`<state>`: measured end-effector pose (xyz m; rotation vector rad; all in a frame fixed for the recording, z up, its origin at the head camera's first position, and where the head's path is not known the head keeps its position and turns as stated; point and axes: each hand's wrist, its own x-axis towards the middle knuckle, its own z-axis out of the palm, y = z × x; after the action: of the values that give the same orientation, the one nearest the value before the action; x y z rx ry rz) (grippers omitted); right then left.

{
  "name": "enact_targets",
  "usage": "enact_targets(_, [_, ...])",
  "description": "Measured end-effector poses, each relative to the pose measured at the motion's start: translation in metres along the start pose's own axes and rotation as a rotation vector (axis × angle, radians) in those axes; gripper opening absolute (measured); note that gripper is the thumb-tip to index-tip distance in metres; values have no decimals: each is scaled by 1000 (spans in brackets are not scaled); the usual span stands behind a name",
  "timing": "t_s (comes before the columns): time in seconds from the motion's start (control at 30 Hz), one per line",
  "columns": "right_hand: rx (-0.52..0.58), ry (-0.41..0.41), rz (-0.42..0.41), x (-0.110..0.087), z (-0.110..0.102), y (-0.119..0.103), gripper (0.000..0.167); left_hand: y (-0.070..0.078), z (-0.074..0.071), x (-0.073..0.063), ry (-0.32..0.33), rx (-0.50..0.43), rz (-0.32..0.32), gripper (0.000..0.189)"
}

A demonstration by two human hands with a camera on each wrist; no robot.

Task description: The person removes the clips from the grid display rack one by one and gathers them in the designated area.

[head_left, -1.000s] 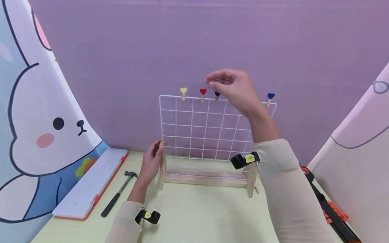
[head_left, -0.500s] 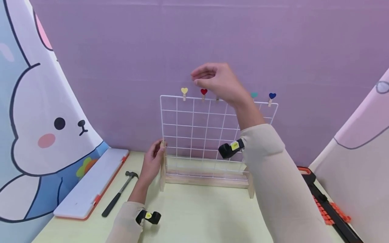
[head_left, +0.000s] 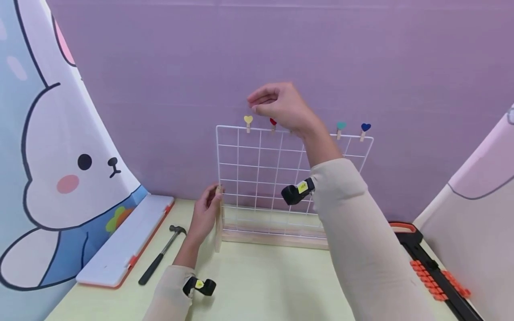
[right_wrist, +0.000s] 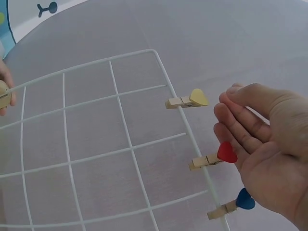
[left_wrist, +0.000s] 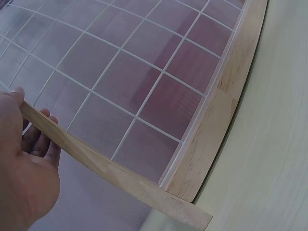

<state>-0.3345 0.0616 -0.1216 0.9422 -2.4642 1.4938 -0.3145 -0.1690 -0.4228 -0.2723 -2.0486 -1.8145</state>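
1. A yellow clip (right_wrist: pixel 186 101) perched on the top wire of a white grid (head_left: pixel 278 167), near its left corner, with a red clip (right_wrist: pixel 213 158) and a blue clip (right_wrist: pixel 231 207) following along the wire toward the grid's right.

2. The grid stood upright in a wooden stand (head_left: pixel 277 239); toward its right corner, a green clip (head_left: pixel 341 129) and a second blue clip (head_left: pixel 365 129) also bit its top wire.

3. Above the grid's top wire, the right hand (head_left: pixel 283 106) hung with fingers loosely bent, thumb near them, holding nothing. Its fingertips were just beside the yellow heart; whether the palm touched the red clip could not be told.

4. Clean work at the yellow clip seemed to call for thumb and forefinger squarely on its heart end, above the grid's wire, other fingers clear of the red. A sideways brush looked likely to twist a clip askew.

5. At the grid's left edge, the left hand (head_left: pixel 205 214) gripped the post (left_wrist: pixel 115 174), thumb on one side, fingers curled round the other. Firm, even pressure there, without pulling, appeared the best guard against tipping.

6. A hammer (head_left: pixel 158 258) and a white case (head_left: pixel 128 243) lay left of the grid; a black rack (head_left: pixel 437 273) with orange pieces lay to its right.
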Motion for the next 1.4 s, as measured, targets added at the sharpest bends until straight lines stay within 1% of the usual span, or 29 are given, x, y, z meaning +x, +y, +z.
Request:
enact_targets(0.33, [-24,-8,40,4,7,4,25,1,2,0,-4,-1,-11,43])
enact_targets(0.7, [-63,0,55,6,10,9,21,1,4,0,-4,2,-14,44])
enact_targets(0.9, [-60,11,77,3,12,12,18,0,4,1,-3,-1,-15,44])
enact_targets(1.13, [-20,37,87,1,15,15,17,-2,3,1,2,17,-6,44])
enact_targets(1.4, [2,81,69,1,18,18,17,-2,3,1,3,13,9,43])
